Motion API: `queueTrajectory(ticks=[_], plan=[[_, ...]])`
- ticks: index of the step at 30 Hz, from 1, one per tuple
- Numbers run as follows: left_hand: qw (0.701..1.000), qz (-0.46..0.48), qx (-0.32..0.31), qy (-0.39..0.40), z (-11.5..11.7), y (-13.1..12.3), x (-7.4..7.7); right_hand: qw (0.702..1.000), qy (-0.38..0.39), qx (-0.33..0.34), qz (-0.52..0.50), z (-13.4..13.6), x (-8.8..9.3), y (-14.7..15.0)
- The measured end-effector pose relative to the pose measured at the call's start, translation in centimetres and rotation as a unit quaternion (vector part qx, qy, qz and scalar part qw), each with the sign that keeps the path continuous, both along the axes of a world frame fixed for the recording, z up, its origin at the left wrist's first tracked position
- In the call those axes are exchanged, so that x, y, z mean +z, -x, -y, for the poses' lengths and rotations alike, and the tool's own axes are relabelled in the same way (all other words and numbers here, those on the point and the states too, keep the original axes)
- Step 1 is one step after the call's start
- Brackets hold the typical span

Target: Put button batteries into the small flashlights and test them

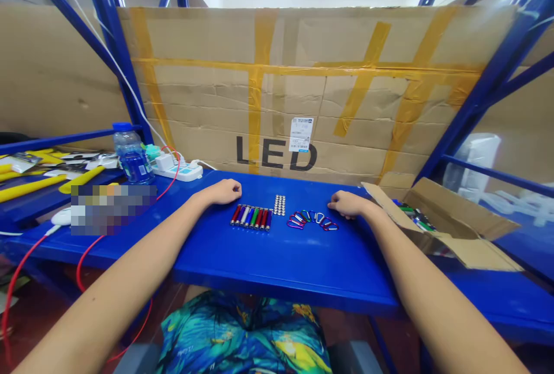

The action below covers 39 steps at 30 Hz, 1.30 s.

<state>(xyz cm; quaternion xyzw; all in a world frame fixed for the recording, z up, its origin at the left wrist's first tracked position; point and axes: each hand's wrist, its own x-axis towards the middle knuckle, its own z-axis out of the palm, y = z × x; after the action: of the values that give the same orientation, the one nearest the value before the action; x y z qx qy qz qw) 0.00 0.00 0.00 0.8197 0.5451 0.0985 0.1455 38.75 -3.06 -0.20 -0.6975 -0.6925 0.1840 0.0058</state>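
Observation:
My left hand (225, 191) rests on the blue table, its fingers curled closed with nothing visible in them. Just to its right lies a row of small coloured metal tubes (251, 218), like mini flashlights, in red, silver, blue, green and purple. Behind the row's right end, small round silver button cells (279, 205) sit in a neat grid. Several coloured carabiners (319, 217) form an arc farther right. Beside that arc, my right hand (346, 204) lies on the table with fingers curled in, apart from the carabiners and showing nothing held.
An open cardboard box (454, 212) with more coloured tubes stands at right. A plastic bottle (132, 154) and a white power strip (184, 172) are at back left, near yellow-handled tools (38, 186). Red cables hang at left. A tall cardboard sheet (208, 103) closes off the back.

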Motion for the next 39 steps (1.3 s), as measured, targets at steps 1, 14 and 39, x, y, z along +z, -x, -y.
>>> queueTrajectory(ticks=[1, 14, 39], plan=[[1.0, 0.0, 0.0, -0.001, 0.0, 0.0, 0.0, 1.0, 0.001, 0.001, 0.001, 0.0, 0.0, 0.0], [0.999, -0.026, -0.019, -0.024, -0.4, 0.0, -0.1, 1.0, 0.002, 0.02, 0.011, -0.5, -0.4, -0.2], [0.97, 0.083, -0.135, -0.185, 3.3, -5.4, 1.0, 0.975, -0.221, 0.018, 0.032, 1.4, 1.7, 3.8]])
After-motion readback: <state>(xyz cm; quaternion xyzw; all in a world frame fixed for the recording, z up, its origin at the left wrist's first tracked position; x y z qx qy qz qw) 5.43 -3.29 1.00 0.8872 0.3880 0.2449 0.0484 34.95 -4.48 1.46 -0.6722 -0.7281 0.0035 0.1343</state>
